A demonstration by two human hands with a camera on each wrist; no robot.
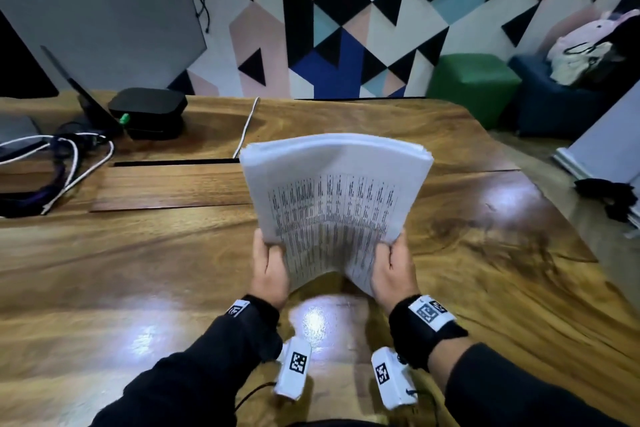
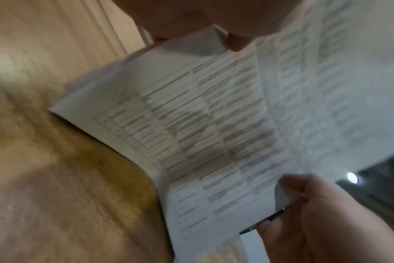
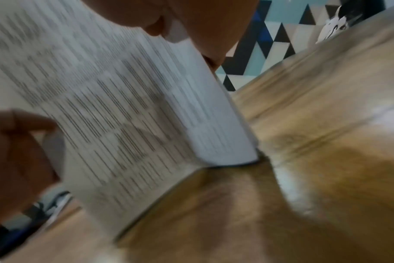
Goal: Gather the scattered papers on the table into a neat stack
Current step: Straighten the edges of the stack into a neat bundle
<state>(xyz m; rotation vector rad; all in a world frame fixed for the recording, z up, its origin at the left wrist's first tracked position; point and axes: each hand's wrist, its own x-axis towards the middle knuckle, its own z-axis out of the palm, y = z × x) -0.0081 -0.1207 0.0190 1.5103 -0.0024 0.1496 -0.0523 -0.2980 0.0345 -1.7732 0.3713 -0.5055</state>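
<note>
At the centre of the table (image 1: 173, 253), just toward 12 o'clock from the person's wrists, the papers (image 1: 334, 204) stand as one bundle, upright on their lower edge, which touches the wood in both wrist views. The left hand (image 1: 268, 270) grips the side at 9 o'clock, the right hand (image 1: 394, 270) the side at 3 o'clock, thumbs curled over the printed top sheet, bowing it. Gathering looks finished: no loose sheets show elsewhere. Squaring the edges and laying the stack flat likely remain. At 10 o'clock lie cables (image 1: 69, 163) and a black box (image 1: 149, 113).
</note>
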